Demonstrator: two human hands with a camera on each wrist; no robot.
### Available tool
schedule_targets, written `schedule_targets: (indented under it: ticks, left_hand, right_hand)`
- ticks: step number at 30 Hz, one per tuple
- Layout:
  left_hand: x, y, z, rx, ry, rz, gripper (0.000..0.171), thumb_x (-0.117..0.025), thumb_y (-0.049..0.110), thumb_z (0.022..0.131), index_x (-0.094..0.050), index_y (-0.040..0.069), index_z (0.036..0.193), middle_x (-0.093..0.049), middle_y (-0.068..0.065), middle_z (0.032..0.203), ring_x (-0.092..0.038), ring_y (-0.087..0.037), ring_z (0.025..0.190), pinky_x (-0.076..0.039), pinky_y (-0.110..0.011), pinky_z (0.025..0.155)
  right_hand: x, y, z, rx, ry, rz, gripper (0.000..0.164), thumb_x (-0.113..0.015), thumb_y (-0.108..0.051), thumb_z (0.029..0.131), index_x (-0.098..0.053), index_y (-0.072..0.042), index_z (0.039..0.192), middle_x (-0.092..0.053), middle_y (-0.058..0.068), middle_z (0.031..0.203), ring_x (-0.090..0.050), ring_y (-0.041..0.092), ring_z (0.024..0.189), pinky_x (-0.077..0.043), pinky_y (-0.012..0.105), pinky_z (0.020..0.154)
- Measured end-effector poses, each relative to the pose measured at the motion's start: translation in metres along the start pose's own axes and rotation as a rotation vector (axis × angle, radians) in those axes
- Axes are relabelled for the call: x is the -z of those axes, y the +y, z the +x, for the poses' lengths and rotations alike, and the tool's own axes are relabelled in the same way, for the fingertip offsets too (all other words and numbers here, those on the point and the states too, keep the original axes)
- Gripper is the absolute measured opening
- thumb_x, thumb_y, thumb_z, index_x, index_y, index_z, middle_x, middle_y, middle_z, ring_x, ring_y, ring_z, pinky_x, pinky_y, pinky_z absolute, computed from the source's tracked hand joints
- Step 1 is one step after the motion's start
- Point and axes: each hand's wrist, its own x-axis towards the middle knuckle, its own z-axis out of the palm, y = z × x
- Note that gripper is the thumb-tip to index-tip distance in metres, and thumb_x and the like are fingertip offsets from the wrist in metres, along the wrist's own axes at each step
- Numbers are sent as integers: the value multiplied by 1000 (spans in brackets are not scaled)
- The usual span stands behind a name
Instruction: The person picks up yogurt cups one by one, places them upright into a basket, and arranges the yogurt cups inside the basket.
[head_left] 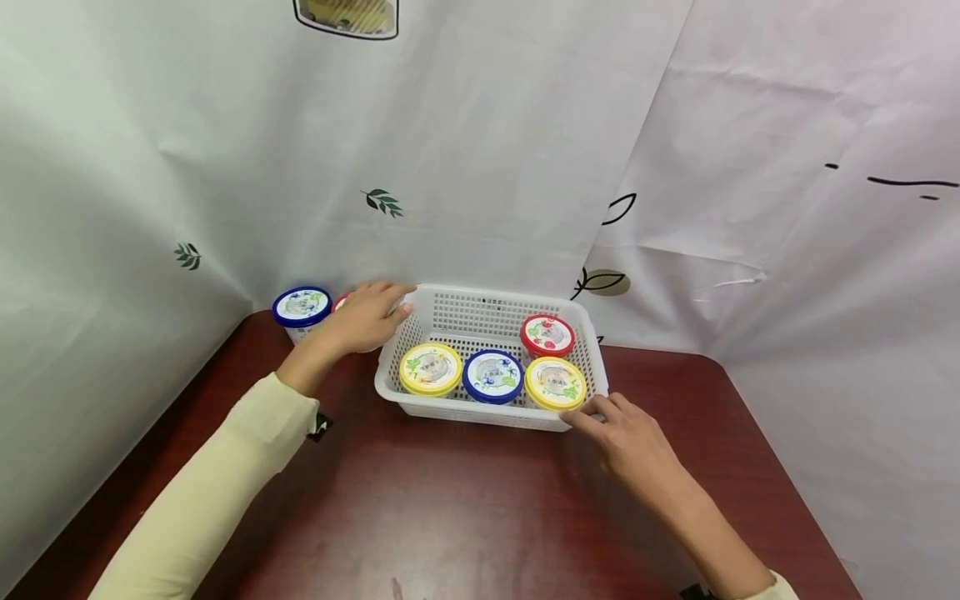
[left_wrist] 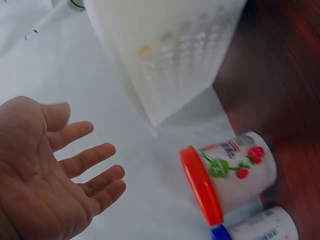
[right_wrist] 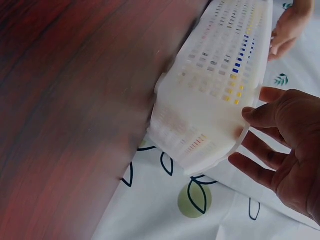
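Note:
A white perforated plastic basket (head_left: 480,414) stands on the table. Inside are two yellow-lidded tubs (head_left: 431,369), a blue-lidded tub (head_left: 492,376) and a red-lidded tub (head_left: 547,335). At its near right corner, my right hand (head_left: 626,437) pinches the rim, thumb on the outer front side, as the right wrist view shows. My left hand (head_left: 365,318) is over the left end of the basket, fingers extended and palm empty in the left wrist view. Partly behind that hand is another red-lidded tub (left_wrist: 235,172) with strawberry pictures, beside a second blue-lidded tub (head_left: 302,308).
The dark red wooden table (head_left: 450,508) extends toward me in front of the basket. White patterned cloth (head_left: 495,167) hangs close behind the basket and along both sides of the table. The two outside tubs stand at the back left edge.

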Motion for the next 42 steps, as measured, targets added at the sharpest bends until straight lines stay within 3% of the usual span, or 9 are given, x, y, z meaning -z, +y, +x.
schedule_targets:
  ticks: [7,12,17,22,32,42]
  left_hand:
    - [3,-25,5,82,27,0,64,-44,5,104,-49,-2,167,-46,-35,170,-37,-62,158,-24,-77,132]
    - [3,-36,6,138,-8,-3,72,-48,7,97,-45,-3,168,-40,-36,173,-30,-64,160,-21,-80,131]
    - [4,-42,6,191,-54,1,79,-60,13,97,-39,-3,171,-34,-37,174,-26,-65,160,-19,-81,131]
    - [4,-47,8,194,-85,31,85,-72,14,96,-38,-2,172,-33,-38,173,-26,-66,159,-21,-82,130]
    - [5,-58,15,203,-113,57,92,-74,9,88,-38,2,173,-33,-37,173,-27,-65,157,-24,-82,129]
    - [-1,-70,22,232,-167,42,89,-85,14,90,-47,12,170,-34,-34,172,-30,-59,153,-33,-83,125]
  right_hand:
    - [0,0,0,-1,5,-7,61,-83,14,73,-84,-25,120,-74,-1,99,-61,20,86,-54,33,65]
    - [1,-1,0,1,9,-3,61,-84,14,72,-84,-25,119,-73,-1,99,-60,20,85,-53,32,64]
    - [-1,-2,0,1,-1,-4,63,-85,15,70,-84,-25,119,-73,-3,100,-60,19,86,-52,31,64]
    - [0,-3,1,8,7,-7,63,-84,15,71,-84,-25,119,-73,-3,99,-60,19,86,-52,31,65]
    - [0,-2,1,8,11,-12,59,-82,14,75,-84,-25,119,-73,-2,99,-61,19,86,-53,31,65]
    - [-1,0,0,7,4,-12,61,-81,16,73,-84,-25,118,-73,-2,99,-60,19,85,-52,31,63]
